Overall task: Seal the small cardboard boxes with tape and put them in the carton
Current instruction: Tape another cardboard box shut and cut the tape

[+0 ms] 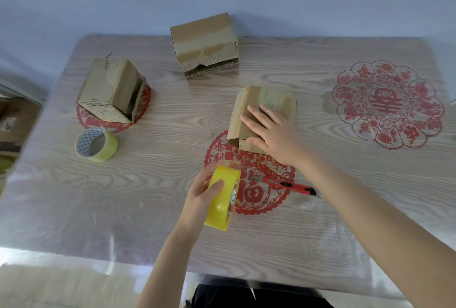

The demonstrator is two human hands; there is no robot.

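Matt corrugated cardboard boxes (264,115); glossy yellow plastic tape (222,199); wood-grain table (172,115) covered by shiny clear film.

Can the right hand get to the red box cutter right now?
Probably yes: the right hand lies flat on the small box, holding nothing, and the box cutter lies uncovered on the table beside that forearm.

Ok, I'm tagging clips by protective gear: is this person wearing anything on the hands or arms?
No. The left hand and right hand are bare: no gloves, no ring or watch that shows. Both forearms are uncovered as far as the frame reaches, no sleeve in view. The only clothing visible is a dark garment at the bottom edge.
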